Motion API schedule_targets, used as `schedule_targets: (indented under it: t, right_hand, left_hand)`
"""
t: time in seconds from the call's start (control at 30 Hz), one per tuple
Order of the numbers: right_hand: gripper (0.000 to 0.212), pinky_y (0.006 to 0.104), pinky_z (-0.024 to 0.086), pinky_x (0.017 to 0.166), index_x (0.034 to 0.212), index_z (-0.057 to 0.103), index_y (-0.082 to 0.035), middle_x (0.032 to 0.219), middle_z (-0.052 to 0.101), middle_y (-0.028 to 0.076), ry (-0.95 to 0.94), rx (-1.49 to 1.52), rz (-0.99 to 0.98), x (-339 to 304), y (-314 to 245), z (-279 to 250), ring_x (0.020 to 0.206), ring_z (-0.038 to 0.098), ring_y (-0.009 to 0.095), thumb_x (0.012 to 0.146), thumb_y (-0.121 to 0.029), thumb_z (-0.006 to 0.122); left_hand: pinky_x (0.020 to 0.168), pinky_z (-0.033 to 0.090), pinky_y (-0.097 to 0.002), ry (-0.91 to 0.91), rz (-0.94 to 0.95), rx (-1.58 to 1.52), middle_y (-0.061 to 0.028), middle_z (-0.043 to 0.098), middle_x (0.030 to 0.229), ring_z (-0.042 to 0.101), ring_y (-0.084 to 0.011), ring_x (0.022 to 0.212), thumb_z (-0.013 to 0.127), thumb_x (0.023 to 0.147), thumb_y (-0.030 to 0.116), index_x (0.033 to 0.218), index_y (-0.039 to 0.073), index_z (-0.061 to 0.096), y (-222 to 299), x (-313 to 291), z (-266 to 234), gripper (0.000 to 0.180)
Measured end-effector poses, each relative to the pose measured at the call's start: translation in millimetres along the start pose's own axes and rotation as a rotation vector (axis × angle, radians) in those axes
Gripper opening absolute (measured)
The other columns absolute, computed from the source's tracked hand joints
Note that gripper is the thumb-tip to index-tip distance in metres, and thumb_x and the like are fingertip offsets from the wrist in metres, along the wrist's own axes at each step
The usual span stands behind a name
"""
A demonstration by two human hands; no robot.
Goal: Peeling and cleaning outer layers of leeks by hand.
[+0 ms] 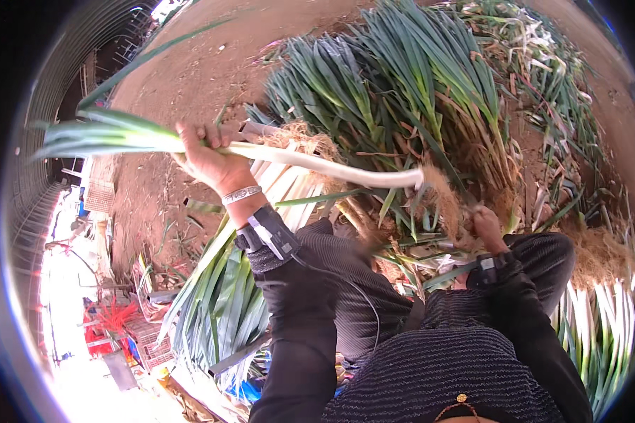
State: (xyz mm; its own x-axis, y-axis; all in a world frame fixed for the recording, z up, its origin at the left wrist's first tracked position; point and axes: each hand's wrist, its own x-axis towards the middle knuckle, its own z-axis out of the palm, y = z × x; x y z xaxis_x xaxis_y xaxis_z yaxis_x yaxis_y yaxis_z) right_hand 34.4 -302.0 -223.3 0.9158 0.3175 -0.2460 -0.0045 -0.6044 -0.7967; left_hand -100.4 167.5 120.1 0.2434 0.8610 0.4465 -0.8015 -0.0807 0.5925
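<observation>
My left hand (217,161) is wrapped round a long leek (317,163) just below its green leaves. The leaves are smeared by motion at the far left. Its white stalk reaches across to the right, where a tuft of brown roots (441,201) hangs by the end. My right hand (488,227) is closed beside those roots; what it grips, if anything, is too blurred to tell. Just beyond stands a big heap of untrimmed leeks (395,92). A pile of pale-stalked leeks (226,303) lies beside my left forearm.
More leeks (600,324) lie at the right, their roots toward the top. Leaf scraps (536,49) are strewn over the brown soil (190,92) at the far right. Crates (148,338) and a red bundle (113,317) sit at the lower left, near a curved ribbed wall (32,211).
</observation>
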Motion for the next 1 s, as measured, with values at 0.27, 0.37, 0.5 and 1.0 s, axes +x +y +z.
schedule_targets:
  t: [0.27,0.37,0.5,1.0]
  right_hand:
    - [0.030,0.0396,0.050,0.075,0.100,0.064,-0.003,0.092,0.066,0.019,-0.076,-0.328,0.008,-21.7,-18.3,0.4,0.090,0.064,0.035,0.079,-0.024,0.064]
    - [0.031,0.0373,0.051,0.072,0.101,0.063,-0.003,0.087,0.067,0.016,-0.219,-0.257,-0.067,-16.3,-11.4,7.5,0.083,0.066,0.028,0.077,-0.022,0.066]
    - [0.028,0.0330,0.050,0.064,0.100,0.063,-0.001,0.077,0.064,0.010,-0.322,-0.203,-0.048,-13.1,3.0,10.9,0.068,0.062,0.018,0.079,-0.020,0.064]
    - [0.033,0.0426,0.049,0.078,0.100,0.065,0.000,0.093,0.066,0.023,-0.455,-0.306,-0.116,-30.0,-35.9,28.2,0.090,0.063,0.039,0.077,-0.024,0.065]
  left_hand:
    - [0.041,0.035,-0.0256,0.577,0.324,0.077,0.0028,0.043,0.055,0.038,-0.0089,0.045,0.071,0.080,0.012,0.069,0.016,0.046,89.7,11.1,-62.3,0.028]
    - [0.046,0.045,-0.0299,0.770,0.442,0.100,-0.0009,0.050,0.057,0.049,-0.0148,0.050,0.069,0.078,0.014,0.069,0.012,0.044,115.9,17.2,-103.9,0.027]
    - [0.056,0.055,-0.0343,0.813,0.435,0.378,-0.0113,0.060,0.072,0.059,-0.0212,0.062,0.056,0.088,0.026,0.079,0.002,0.046,109.8,-2.5,-162.4,0.028]
    - [0.041,0.036,-0.0286,0.810,-0.797,0.633,0.0019,0.057,0.057,0.050,-0.0127,0.046,0.063,0.088,0.051,0.077,0.012,0.064,110.4,-86.6,-306.8,0.041]
